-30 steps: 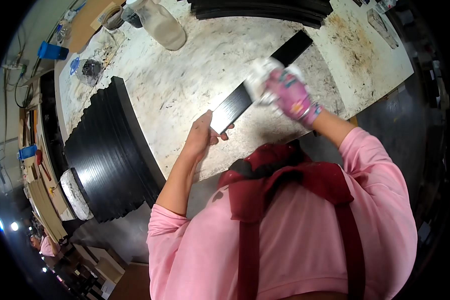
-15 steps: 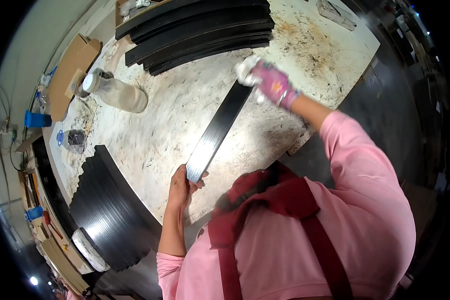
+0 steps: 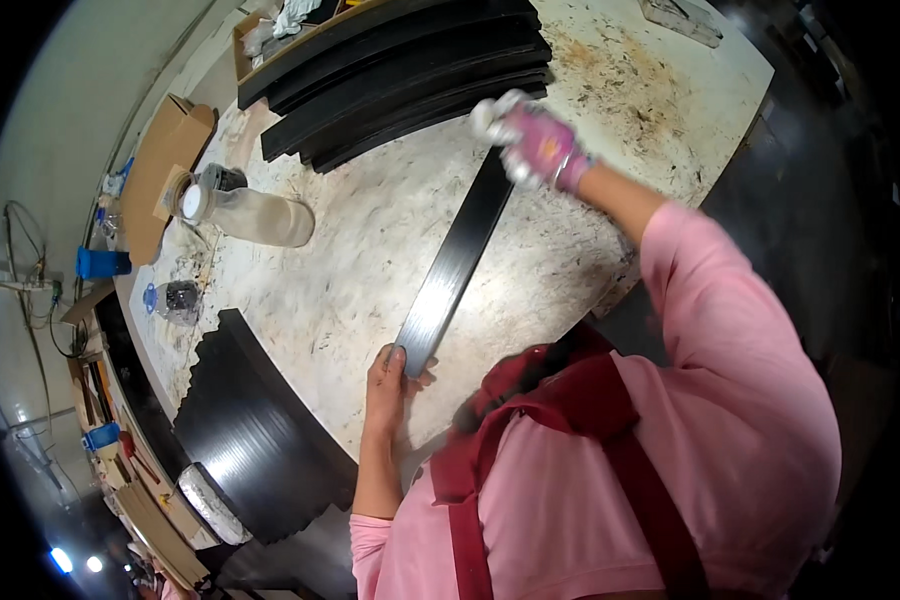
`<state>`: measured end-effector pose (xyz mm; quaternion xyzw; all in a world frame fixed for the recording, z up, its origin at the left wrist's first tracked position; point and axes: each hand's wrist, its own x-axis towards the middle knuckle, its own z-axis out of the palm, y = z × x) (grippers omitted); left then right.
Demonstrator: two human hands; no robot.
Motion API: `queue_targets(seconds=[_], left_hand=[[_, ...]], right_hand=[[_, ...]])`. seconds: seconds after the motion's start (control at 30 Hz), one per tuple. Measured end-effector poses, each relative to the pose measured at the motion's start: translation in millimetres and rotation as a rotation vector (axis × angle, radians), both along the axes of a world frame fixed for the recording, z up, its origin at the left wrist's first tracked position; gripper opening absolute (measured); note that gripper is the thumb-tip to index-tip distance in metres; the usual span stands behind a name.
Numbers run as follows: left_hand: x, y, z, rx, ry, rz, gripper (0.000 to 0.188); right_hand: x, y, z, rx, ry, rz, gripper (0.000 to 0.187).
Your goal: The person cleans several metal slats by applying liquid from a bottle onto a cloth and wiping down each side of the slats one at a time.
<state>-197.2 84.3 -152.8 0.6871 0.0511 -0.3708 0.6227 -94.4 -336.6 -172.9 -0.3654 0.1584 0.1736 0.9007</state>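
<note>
A long, narrow black slat (image 3: 457, 262) runs obliquely over the pale, stained worktable (image 3: 345, 225), its near end to the left and its far end to the right. It is flat and straight-sided, with fine streaks along its length like wood grain. The surface is glossy: toward the near end a strong glare turns it silvery white, while the far part is deep, even black.

The bare left hand (image 3: 386, 388) pinches the near end, thumb on the upper face and fingers curled round beneath the right edge; nearly all the slat extends beyond this grip, away from the body. The right hand (image 3: 550, 145), in a pink patterned glove, has its fingers closed on a crumpled white cloth (image 3: 502, 118), blurred, at the slat's far end. The hand and cloth hide that tip.

Just beyond the cloth lies a far stack of black slats (image 3: 405, 85). To the left, a row of similar dark slats (image 3: 255, 430) fans along the table's near edge, and a translucent bottle (image 3: 260, 218) lies farther off.
</note>
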Motion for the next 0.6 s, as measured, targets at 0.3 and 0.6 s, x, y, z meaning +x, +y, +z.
queue_targets(seconds=[0.3,0.6], left_hand=[[-21,22,40,0.511,-0.716,-0.074,0.018],[13,-77,22,0.719,-1.06,-0.445,0.035]], right_hand=[[-31,-64,-2,-1.574,-0.028,-0.17,0.039],[-89,111,73,-1.797,-0.721,0.153,0.032]])
